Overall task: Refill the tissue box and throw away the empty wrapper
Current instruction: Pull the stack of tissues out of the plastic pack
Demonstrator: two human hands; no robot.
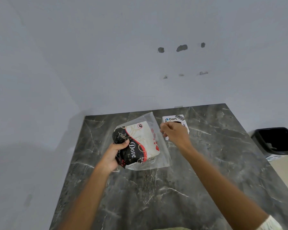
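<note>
Table: a dark marbled table (156,196) is seen from above, bare in its near part, with both forearms reaching across it
Left hand: the left hand (114,155) is closed around the black printed end of the tissue pack (140,143), thumb over the top and fingers under it, so that the pack is lifted and tilted above the table
Tissue pack: the white stack is seen through a clear plastic wrapper (161,156), whose loose end stands out past the stack on the right and far side
Right hand: the right hand (175,133) is curled at the clear edge of the wrapper, fingertips pinched together; whether plastic is actually caught between them cannot be told
Tissue box: a small white tissue box (174,119) stands just beyond the right hand, partly hidden by it, its dark opening facing up
Bin: a black bin (276,141) is placed off the far right edge of the table, well apart from the pack
Step judged: the wrapper is being opened and nothing has been moved into the box
Risk: a hard pull on thin film could tear it unevenly, the stack could slip out and scatter, or the light box could be knocked by the right hand
</note>
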